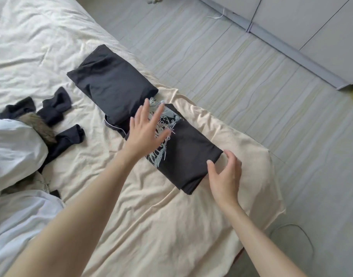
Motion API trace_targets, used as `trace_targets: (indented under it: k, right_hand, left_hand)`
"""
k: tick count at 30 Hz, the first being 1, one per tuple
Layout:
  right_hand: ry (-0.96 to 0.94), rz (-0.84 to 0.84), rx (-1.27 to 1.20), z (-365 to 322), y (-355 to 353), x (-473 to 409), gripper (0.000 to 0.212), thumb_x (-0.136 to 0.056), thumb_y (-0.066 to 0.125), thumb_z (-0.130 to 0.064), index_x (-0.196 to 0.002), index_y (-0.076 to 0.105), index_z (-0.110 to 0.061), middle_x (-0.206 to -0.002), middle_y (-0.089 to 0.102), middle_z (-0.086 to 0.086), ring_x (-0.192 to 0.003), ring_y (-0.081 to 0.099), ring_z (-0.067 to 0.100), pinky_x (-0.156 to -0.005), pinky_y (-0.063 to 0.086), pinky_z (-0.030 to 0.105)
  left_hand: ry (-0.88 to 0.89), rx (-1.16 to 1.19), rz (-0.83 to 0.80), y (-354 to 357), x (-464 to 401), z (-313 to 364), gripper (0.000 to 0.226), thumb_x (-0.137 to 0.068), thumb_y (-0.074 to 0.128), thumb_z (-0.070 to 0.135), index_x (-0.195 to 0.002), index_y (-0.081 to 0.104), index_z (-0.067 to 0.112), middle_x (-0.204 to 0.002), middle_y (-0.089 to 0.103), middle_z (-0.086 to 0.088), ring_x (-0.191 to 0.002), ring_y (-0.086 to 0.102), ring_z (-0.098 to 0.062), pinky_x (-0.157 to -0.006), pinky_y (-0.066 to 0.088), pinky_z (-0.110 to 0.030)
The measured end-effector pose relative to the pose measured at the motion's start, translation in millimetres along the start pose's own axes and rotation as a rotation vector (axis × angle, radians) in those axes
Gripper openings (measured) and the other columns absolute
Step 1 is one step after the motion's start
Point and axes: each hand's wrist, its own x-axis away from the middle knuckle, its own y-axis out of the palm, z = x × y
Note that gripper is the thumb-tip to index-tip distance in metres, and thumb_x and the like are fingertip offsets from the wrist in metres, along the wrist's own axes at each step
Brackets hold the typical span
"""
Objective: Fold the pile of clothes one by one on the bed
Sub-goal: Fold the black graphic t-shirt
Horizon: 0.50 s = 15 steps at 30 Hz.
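Observation:
A folded black T-shirt with a pale printed design point(186, 151) lies on the cream bedsheet point(151, 206) near the bed's right edge. My left hand point(146, 132) hovers over its printed end with fingers spread and straight. At the shirt's near right corner my right hand point(224, 172) has loosely curved fingers, its thumb touching the fabric edge. Behind the shirt sits a folded black garment point(113, 80) with a piped edge showing beneath it. Several unfolded dark pieces point(57, 108) lie scattered to the left.
A white puffy coat with a fur trim point(15, 148) fills the left side of the bed. Grey tiled floor point(251, 76) runs along the bed's right edge, with grey cabinet fronts point(311, 27) beyond and a thin cable point(295, 234) on the floor.

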Motion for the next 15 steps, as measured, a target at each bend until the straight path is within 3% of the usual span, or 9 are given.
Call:
trace_targets:
  k: [3,5,9,15]
  right_hand:
    - [-0.589,0.066,0.401,-0.6,9.9,6.3,0.046,-0.088,0.061,-0.022,-0.131,0.054,-0.006,-0.137,0.048,0.019,-0.130,0.042,0.035,-0.108,0.033,0.046]
    - [-0.745,-0.060,0.559,3.8,20.9,5.2,0.049,-0.088,0.058,-0.027,-0.133,0.054,-0.008,-0.141,0.045,0.022,-0.133,0.041,0.038,-0.109,0.030,0.053]
    - [-0.612,-0.243,0.611,20.2,36.7,-16.9,0.060,-0.092,0.058,-0.035,-0.145,0.037,-0.016,-0.152,0.026,0.020,-0.142,0.023,0.039,-0.115,0.016,0.048]
    - [-0.633,-0.282,0.742,47.2,57.1,-33.1,0.068,-0.092,0.047,-0.051,-0.149,0.021,-0.024,-0.156,0.015,0.019,-0.144,0.013,0.039,-0.116,0.007,0.045]
  left_hand:
    - [0.155,-0.214,-0.008,22.3,16.5,6.3,0.075,-0.086,0.046,0.062,-0.150,0.018,0.036,-0.160,-0.004,-0.009,-0.146,-0.007,-0.035,-0.109,0.000,-0.066]
    - [0.155,-0.282,-0.055,32.1,12.7,7.7,0.072,-0.087,0.033,0.067,-0.150,0.013,0.039,-0.160,-0.008,-0.005,-0.146,-0.012,-0.032,-0.110,-0.003,-0.066]
    - [0.108,-0.313,-0.076,46.8,-9.3,6.4,0.071,-0.084,0.013,0.074,-0.148,0.003,0.045,-0.160,-0.012,0.001,-0.145,-0.017,-0.027,-0.109,-0.009,-0.062]
    - [0.072,-0.335,-0.049,74.2,-12.5,-1.9,0.067,-0.085,0.008,0.073,-0.147,-0.001,0.048,-0.159,-0.014,0.003,-0.145,-0.018,-0.026,-0.109,-0.012,-0.062]
